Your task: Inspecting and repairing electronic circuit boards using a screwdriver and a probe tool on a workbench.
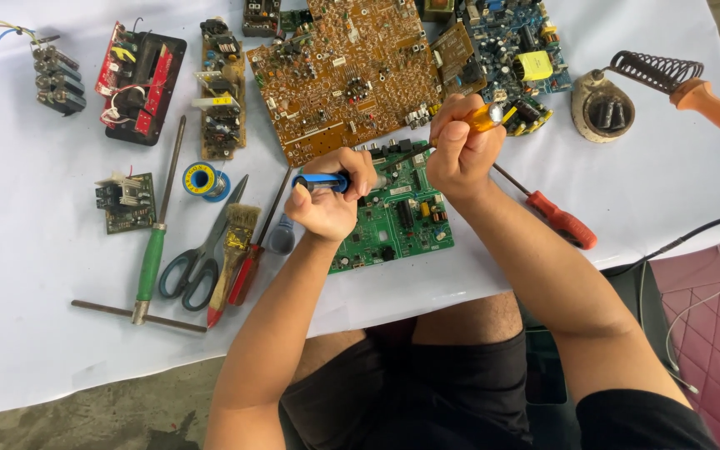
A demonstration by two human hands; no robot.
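Both forearms reach up from the lap toward the green circuit board (397,218), which lies flat at the near edge of the white table (27,275). Closed around a blue-handled tool (321,181), the left hand (331,193) aims its tip at the board's upper part, while the right hand (460,150) is clenched on an orange-handled screwdriver (482,118) angled the same way. This looks like mid-work on one spot of the board; next calls for steady, fine tip placement. Scissors (197,262) and a brush (237,236) lie left, a red screwdriver (556,215) right.
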